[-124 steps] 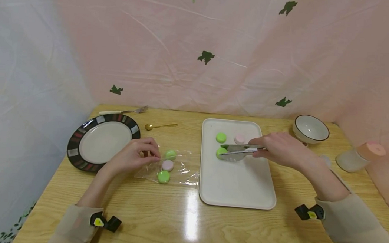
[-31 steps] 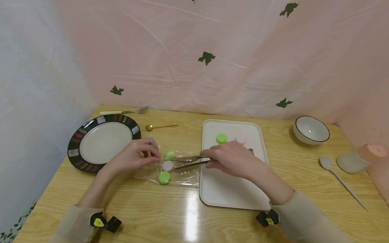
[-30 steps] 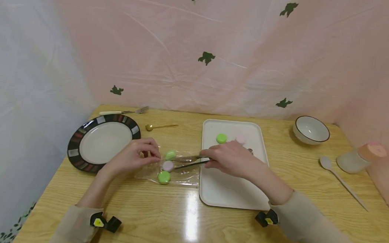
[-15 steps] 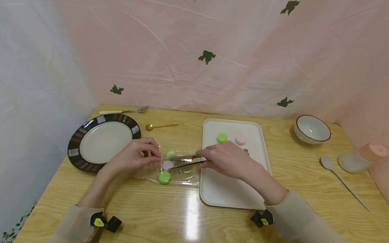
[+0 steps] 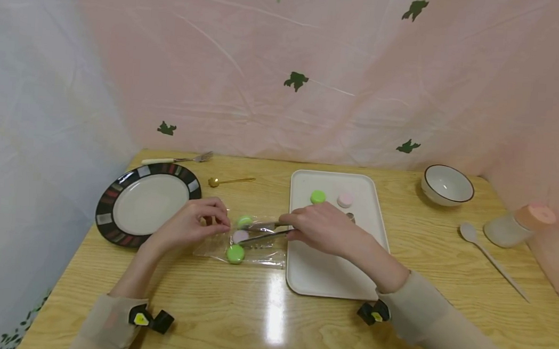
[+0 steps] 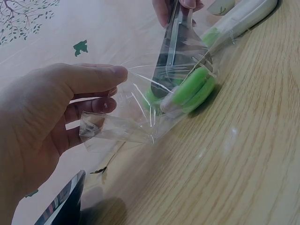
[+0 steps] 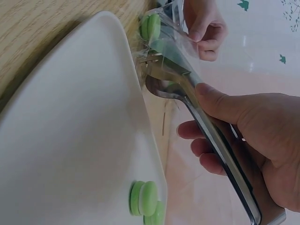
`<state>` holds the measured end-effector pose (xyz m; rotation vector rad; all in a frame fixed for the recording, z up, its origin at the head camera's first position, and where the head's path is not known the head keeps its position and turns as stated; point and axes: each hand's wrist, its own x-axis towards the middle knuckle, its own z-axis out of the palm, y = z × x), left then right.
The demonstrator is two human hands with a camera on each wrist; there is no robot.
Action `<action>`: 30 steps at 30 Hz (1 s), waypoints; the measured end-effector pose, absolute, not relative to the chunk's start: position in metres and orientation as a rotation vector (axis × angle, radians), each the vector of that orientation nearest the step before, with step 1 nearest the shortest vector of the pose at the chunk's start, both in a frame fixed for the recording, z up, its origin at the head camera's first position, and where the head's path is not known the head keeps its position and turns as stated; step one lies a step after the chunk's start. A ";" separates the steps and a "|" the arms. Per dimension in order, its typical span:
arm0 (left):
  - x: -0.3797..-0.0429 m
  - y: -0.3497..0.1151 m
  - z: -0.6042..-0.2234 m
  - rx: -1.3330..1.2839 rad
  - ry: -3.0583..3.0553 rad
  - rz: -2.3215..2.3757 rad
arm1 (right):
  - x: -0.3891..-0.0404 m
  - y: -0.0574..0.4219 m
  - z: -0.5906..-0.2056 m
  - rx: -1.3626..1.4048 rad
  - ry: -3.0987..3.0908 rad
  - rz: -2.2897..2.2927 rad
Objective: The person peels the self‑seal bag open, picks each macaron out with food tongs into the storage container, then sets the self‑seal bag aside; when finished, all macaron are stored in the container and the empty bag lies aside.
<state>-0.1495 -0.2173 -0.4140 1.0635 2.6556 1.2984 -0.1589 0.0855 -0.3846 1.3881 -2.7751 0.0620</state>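
Tabletop [image 5: 204, 308], curled hands [image 5: 195, 220] [image 5: 326, 228], bag [image 6: 117, 129] pinched, tongs [image 7: 208, 130] gripped

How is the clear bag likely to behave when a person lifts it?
Probably floppy: the bag looks like thin, wrinkled film. It may sag unevenly, since three macarons lie inside. Its glossy surface could also make it somewhat slippery.

Here are three macarons [image 5: 235, 254] inside the bag [image 5: 270, 258], tray [image 5: 335, 276] at its three o'clock, plate [image 5: 150, 204] at ten! Bowl [image 5: 436, 195] sits at the tray's two o'clock.
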 end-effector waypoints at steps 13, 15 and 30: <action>-0.149 -0.217 -0.413 1.044 2.662 1.283 | -0.160 0.085 -0.386 1.389 -2.763 0.042; -0.149 -0.217 -0.413 1.041 2.661 1.284 | -0.160 0.086 -0.385 1.390 -2.761 0.040; -0.149 -0.216 -0.412 1.047 2.666 1.282 | -0.160 0.088 -0.383 1.380 -2.783 0.046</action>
